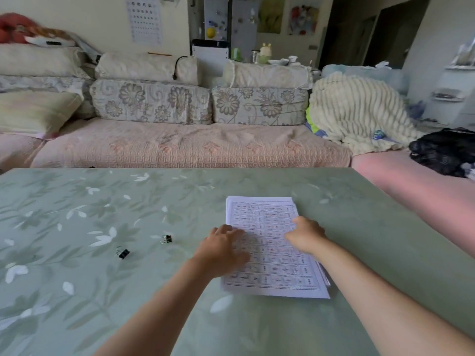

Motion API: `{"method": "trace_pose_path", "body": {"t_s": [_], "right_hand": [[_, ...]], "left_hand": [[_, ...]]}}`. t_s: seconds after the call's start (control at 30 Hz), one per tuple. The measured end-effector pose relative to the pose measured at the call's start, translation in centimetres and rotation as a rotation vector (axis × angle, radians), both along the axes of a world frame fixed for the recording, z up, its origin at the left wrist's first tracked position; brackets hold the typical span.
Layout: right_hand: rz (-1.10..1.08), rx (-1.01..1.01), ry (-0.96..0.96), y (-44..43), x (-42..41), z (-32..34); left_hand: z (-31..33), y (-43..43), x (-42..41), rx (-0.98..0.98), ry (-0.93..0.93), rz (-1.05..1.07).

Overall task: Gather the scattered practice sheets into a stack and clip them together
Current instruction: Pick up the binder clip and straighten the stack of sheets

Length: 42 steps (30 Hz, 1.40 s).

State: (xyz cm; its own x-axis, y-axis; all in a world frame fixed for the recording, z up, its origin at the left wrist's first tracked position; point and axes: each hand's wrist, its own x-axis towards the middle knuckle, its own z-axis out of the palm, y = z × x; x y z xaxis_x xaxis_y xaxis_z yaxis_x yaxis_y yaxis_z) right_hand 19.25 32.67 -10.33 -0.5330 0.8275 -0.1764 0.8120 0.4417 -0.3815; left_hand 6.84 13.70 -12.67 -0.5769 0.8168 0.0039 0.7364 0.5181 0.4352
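From the head camera, the practice sheets (273, 249) lie gathered in one stack on the green leaf-patterned tablecloth (102, 291), a little right of the table's middle. The stack is nearly squared; a few edges of lower sheets peek out along its right side and at the far right corner. The top sheet shows rows of printed character grids.

The left hand (222, 249) lies flat on the stack's left half, palm down, fingers spread and extended across the paper, its heel overlapping the stack's left edge. It grips nothing; it simply presses on the top sheet. The right hand (305, 237) sits over the stack's right edge, loosely curled, with fingertips touching the paper near that edge. Whether its fingers are hooked under any sheet cannot be told from this angle.

Two black binder clips lie on the cloth to the left of the stack, apart from it and untouched. The nearer binder clip (166, 239) is a short way from the stack's left edge; the farther binder clip (122, 253) lies beyond it, further left and slightly closer to the person.

Beyond the stack, past the table's far edge, stands a sofa (180, 145) with floral cushions and a pink cover.
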Motion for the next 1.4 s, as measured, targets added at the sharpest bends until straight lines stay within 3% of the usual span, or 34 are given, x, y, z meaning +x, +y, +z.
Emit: {"method": "trace_pose_path", "body": {"t_s": [0.13, 0.3, 0.53, 0.73, 0.9, 1.03, 1.27, 1.4], "right_hand": [[-0.149, -0.23, 0.27, 1.0, -0.5, 0.2], [-0.151, -0.483, 0.359, 0.0, -1.3, 1.1], [-0.083, -0.427, 0.269, -1.8, -2.8, 0.7], [-0.058, -0.475, 0.41, -3.8, -2.3, 1.2], [0.157, -0.455, 0.682, -5.5, -1.3, 2.7], [0.286, -0.426, 0.852, -6.8, -1.6, 4.5], [0.37, -0.307, 1.075, -8.1, -1.4, 6.1], [0.334, -0.283, 1.076, -8.0, -0.8, 5.6]], "left_hand": [[-0.2, 0.5, 0.0, 0.028, 0.038, 0.073], [-0.2, -0.8, -1.3, 0.024, 0.029, 0.159], [-0.5, -2.8, -1.5, 0.07, 0.006, 0.166], [-0.5, -4.0, -1.9, 0.137, -0.065, 0.235], [1.1, -5.5, -4.3, 0.362, -0.329, 0.395], [4.8, -6.3, -4.7, 0.765, -0.63, 0.354], [8.3, -6.8, -2.5, 1.123, -0.548, 0.355], [8.4, -6.7, -0.8, 1.19, -0.459, 0.246]]}}
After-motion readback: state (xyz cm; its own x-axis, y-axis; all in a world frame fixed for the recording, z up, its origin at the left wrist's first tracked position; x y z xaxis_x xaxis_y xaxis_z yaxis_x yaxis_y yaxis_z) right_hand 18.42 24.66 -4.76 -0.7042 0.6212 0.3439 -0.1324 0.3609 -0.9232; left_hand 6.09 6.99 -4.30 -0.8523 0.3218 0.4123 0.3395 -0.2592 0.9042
